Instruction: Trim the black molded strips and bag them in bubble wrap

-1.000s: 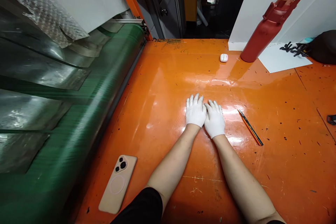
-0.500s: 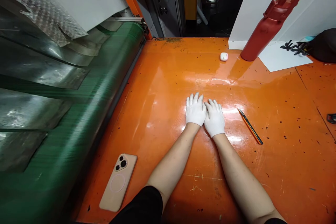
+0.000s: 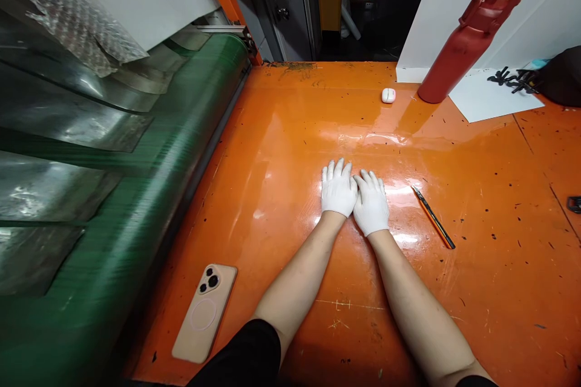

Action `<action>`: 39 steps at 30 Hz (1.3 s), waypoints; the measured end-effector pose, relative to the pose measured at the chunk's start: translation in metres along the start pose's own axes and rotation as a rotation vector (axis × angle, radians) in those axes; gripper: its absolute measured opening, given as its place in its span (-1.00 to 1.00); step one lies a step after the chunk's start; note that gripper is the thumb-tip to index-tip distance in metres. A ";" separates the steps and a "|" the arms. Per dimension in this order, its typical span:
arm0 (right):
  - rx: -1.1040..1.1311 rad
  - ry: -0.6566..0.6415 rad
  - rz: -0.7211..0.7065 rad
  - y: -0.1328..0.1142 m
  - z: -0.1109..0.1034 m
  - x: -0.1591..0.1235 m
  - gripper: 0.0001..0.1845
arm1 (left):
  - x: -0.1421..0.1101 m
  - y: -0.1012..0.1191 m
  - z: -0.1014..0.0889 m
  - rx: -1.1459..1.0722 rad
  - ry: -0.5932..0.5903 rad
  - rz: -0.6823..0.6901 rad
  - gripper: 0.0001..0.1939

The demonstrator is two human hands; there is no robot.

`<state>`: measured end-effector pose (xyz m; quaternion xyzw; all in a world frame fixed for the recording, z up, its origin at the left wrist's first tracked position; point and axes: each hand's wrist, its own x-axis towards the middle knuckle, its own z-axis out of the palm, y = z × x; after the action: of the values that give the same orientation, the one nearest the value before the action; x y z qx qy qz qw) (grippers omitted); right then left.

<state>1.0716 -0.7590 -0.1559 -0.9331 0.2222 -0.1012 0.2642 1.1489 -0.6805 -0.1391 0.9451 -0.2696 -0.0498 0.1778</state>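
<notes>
1. Pointing away, the left hand (image 3: pixel 338 189) and right hand (image 3: pixel 371 202) are hiding their own palms; the black sleeves (image 3: pixel 245 354) are running out of sight at the near edge.
2. A black object (image 3: pixel 574 204) is being cut off at the right, too little showing to name, and the dark opening (image 3: pixel 381 18) at the far side is swallowing its contents in shadow.
3. Left fingers are lying nearly straight, slightly apart; right fingers are lying closer together. Neither hand is visibly gripping anything, and the thumbs are meeting between them.
4. The orange table (image 3: pixel 290 133) is lying directly under the fingers; the slim knife (image 3: pixel 433 216) is resting near them, right of the right hand, untouched, its tip pointing far left.
5. White knit-looking gloves are covering both hands, while the glossy, scratched tabletop is reflecting light. A beige phone (image 3: pixel 204 314) with rounded corners is lying near left, beside a smooth green roller (image 3: pixel 181 151).
</notes>
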 end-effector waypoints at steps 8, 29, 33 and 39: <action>-0.005 0.009 -0.010 0.001 0.001 0.001 -0.49 | 0.000 0.000 0.000 -0.013 0.016 0.004 -0.45; 0.011 0.043 -0.020 0.003 0.004 -0.001 -0.49 | -0.001 0.001 -0.002 -0.007 0.012 0.001 -0.45; 0.011 0.036 -0.012 0.002 0.003 -0.001 -0.49 | -0.001 0.000 -0.001 -0.001 0.016 0.004 -0.45; 0.013 0.035 -0.013 0.002 0.003 -0.001 -0.49 | -0.001 0.000 -0.001 0.000 0.020 0.007 -0.45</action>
<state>1.0713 -0.7583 -0.1597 -0.9307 0.2202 -0.1206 0.2659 1.1483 -0.6794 -0.1387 0.9447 -0.2709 -0.0396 0.1805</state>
